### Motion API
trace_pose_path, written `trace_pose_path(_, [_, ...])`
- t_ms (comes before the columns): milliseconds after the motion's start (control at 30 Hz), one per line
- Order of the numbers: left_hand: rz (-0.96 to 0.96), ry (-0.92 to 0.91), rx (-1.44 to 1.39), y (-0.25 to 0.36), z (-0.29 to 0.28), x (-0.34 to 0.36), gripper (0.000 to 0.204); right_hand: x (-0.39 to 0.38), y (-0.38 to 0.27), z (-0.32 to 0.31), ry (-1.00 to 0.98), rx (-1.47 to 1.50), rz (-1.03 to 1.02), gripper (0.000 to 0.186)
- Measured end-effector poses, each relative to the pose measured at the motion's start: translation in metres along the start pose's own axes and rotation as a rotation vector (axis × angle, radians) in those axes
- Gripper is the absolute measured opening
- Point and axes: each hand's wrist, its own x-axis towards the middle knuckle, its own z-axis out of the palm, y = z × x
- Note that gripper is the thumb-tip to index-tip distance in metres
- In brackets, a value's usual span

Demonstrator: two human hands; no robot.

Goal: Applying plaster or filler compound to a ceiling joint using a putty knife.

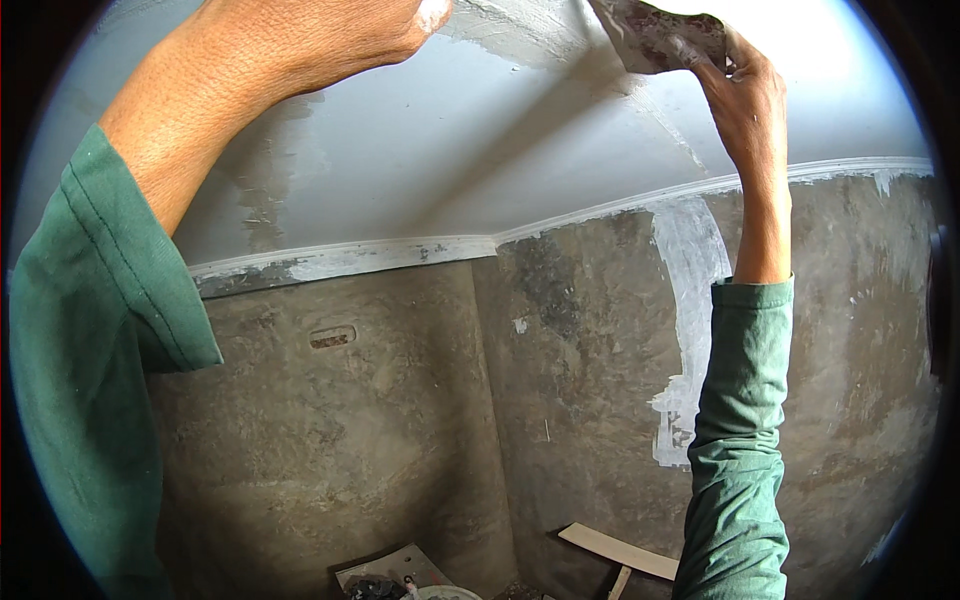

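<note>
Both my arms, in green sleeves, are raised to the pale ceiling (450, 150). In my right hand (748, 100) is a flat putty knife (660, 40), its face smeared with plaster, held close under the ceiling. The thumb presses on its near face, and the top of the tool is cut off by the picture's edge. My left hand (320, 40) is at the upper left with its fingers curled; white paste marks a fingertip. Whatever it grips is out of the picture. Between the hands runs a rough band of wet-looking plaster (530, 35) on the ceiling.
White cornice (390, 252) runs along the top of the brown, rough walls (590, 380), which meet in a corner. A white patch (692, 270) streaks the right wall. Below are a T-shaped wooden piece (620, 550), a board (400, 570) and a bucket rim (447, 592).
</note>
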Motion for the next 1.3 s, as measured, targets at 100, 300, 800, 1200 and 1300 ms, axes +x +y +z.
trace_pose_path(100, [-0.048,-0.070,0.012,0.005,-0.001,0.002,0.058,0.006,0.011,0.015,-0.115,-0.099,-0.008,0.018])
trace_pose_path(300, [-0.112,-0.146,0.033,0.008,-0.018,0.002,0.060,0.013,0.076,-0.004,0.009,-0.257,-0.116,0.032])
trace_pose_path(800, [-1.511,-0.284,-1.960,0.188,-0.026,-0.067,0.061,-0.163,-0.025,0.110,0.199,-0.059,-0.071,0.046])
trace_pose_path(1200, [-2.020,-0.160,-1.959,0.203,-0.031,-0.105,0.041,-0.212,-0.081,0.125,0.084,0.176,0.013,0.046])
trace_pose_path(1300, [-2.047,-0.198,-1.891,0.197,-0.031,-0.112,0.043,-0.230,-0.093,0.112,0.106,0.801,0.517,0.056])
